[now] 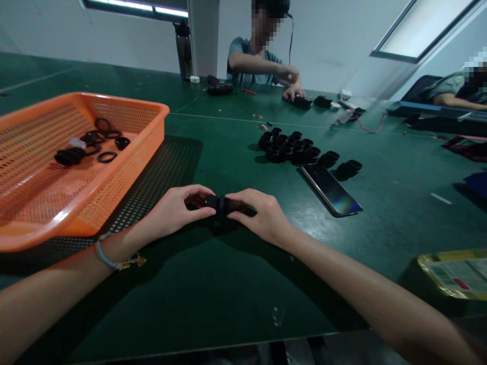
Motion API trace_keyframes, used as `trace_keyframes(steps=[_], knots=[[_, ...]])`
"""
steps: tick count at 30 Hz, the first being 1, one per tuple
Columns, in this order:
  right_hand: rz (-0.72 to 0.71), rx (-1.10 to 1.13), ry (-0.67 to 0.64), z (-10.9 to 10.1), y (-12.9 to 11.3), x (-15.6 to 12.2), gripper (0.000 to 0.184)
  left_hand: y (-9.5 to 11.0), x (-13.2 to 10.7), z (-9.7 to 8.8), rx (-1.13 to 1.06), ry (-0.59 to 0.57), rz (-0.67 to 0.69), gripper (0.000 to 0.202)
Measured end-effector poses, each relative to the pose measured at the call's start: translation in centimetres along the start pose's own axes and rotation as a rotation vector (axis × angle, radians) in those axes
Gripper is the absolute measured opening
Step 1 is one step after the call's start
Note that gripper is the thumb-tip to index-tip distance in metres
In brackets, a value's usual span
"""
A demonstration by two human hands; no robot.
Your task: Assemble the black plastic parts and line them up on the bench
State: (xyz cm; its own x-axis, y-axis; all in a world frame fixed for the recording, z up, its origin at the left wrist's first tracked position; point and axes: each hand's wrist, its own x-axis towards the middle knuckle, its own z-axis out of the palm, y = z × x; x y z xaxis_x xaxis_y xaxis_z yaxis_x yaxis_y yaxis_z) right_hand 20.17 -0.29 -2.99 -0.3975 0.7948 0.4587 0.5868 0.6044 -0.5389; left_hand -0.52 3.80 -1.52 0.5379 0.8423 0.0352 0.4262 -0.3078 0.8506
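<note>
Over the green table [213, 284] my left hand [175, 210] and my right hand [262, 215] meet at the middle, both pinched on one small black cylindrical part [218, 204]. Each hand's fingers close round an end of it, thumbs underneath. A blue bracelet sits on my left wrist. Beyond my hands lies a cluster of several similar black round parts [294, 148].
An orange perforated basket [125, 167] with black rings and parts stands at the left. A phone [330, 188] lies face up right of centre. A yellow-rimmed packet [454, 274] is at the right edge. A person works across the table; another sits far right.
</note>
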Motion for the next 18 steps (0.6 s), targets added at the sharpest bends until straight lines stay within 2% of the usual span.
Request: trace_keyframes(steps=[8, 14, 18], knots=[[0.028, -0.003, 0.081, -0.13, -0.13, -0.15, 0.023, 0.02, 0.03, 0.0, -0.012, -0.003, -0.004, 0.037], [0.0, 0.0, 0.045, 0.0, -0.13, 0.0, 0.023, 0.07, -0.01, -0.02, -0.018, 0.0, -0.009, 0.036], [0.019, -0.007, 0.042, -0.05, -0.29, 0.02, 0.028, 0.05, -0.01, 0.02, -0.023, -0.002, -0.009, 0.035]])
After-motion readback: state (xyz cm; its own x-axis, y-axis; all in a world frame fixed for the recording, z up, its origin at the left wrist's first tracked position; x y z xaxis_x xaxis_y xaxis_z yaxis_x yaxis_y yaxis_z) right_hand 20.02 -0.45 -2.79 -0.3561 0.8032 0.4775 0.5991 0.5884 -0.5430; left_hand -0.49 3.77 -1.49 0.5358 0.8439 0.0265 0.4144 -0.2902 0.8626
